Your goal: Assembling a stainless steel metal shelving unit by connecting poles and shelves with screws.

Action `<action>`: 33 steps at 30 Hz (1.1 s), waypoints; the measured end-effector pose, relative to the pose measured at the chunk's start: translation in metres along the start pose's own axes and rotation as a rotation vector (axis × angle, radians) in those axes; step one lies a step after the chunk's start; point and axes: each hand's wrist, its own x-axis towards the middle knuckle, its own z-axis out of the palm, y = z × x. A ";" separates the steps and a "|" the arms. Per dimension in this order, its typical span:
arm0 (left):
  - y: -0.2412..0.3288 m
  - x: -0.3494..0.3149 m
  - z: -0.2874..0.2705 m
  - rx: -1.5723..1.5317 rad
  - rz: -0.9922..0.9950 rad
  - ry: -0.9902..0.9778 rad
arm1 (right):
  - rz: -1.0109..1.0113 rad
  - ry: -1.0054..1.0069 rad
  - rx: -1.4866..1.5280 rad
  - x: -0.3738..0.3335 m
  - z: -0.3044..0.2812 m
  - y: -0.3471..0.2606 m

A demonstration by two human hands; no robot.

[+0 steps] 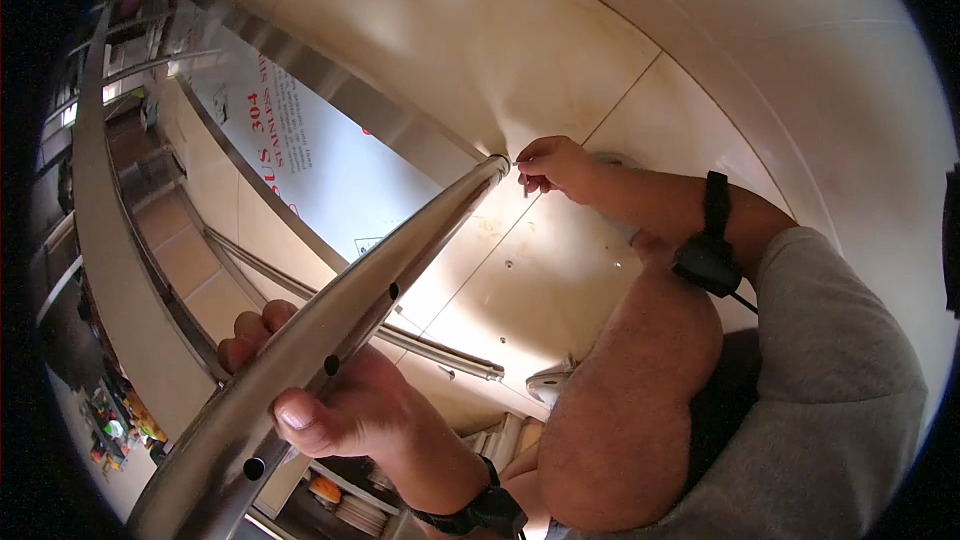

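A long, shiny steel tube [430,240] with several round holes along its side runs from the lower left up to the middle. My left hand [370,405] is closed around its near part, thumb on the side facing me and fingertips showing on the other side. At the tube's far end, my right hand [560,165] is closed in a pinch. A thin, small metal piece [526,185] sticks out below its fingers, possibly a hex key; its kind is not clear. Beside the tube lies a steel shelf panel [340,155] with printed bluish-white film.
Another steel tube [440,350] crosses under the first. Small metal bits [508,263] are scattered on the beige tiled floor [590,290]. My bent knee [630,420] is close on the right. A pale wall [840,90] rises at the right. A long metal bar [120,240] stands at the left.
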 end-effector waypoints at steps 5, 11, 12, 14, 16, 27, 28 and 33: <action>-0.001 0.000 -0.001 -0.031 0.002 -0.016 | -0.043 -0.058 -0.020 -0.006 -0.009 -0.001; -0.002 -0.001 0.002 -0.036 -0.005 -0.011 | -0.090 0.021 0.302 -0.011 -0.011 -0.003; -0.002 -0.001 0.002 -0.037 -0.004 -0.012 | -0.083 0.022 0.354 -0.013 -0.011 0.000; -0.003 0.000 0.002 -0.048 0.005 -0.016 | -0.076 0.022 0.407 -0.013 -0.011 0.005; -0.002 0.000 0.004 -0.046 -0.001 -0.027 | -0.069 0.057 0.448 -0.013 -0.010 0.009; 0.002 -0.002 0.014 0.158 -0.070 0.107 | -0.104 0.076 0.539 -0.011 -0.008 0.023; 0.000 -0.001 0.005 0.086 -0.032 0.054 | -0.118 0.067 0.556 -0.012 -0.008 0.022; -0.001 0.001 0.000 -0.097 -0.031 -0.050 | -0.097 0.081 0.563 -0.010 -0.002 0.022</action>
